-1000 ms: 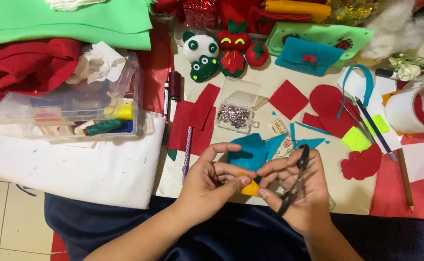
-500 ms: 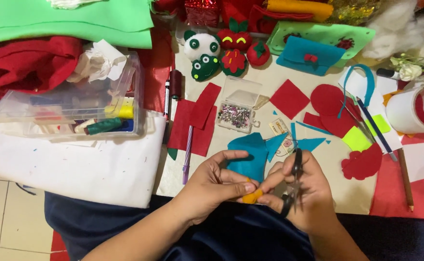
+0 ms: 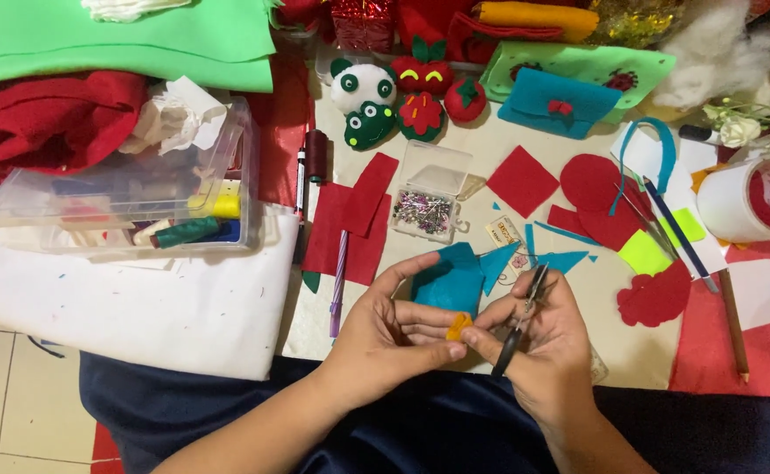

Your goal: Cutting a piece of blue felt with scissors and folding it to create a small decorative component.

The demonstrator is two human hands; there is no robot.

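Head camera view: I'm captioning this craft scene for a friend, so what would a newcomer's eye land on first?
At the bottom centre, the left hand pinches a small orange felt scrap while the right hand holds small black scissors beside it. Behind them a teal felt piece lies on the table, and stuffed felt animal faces sit near its far edge. A clear plastic box stands to the left.
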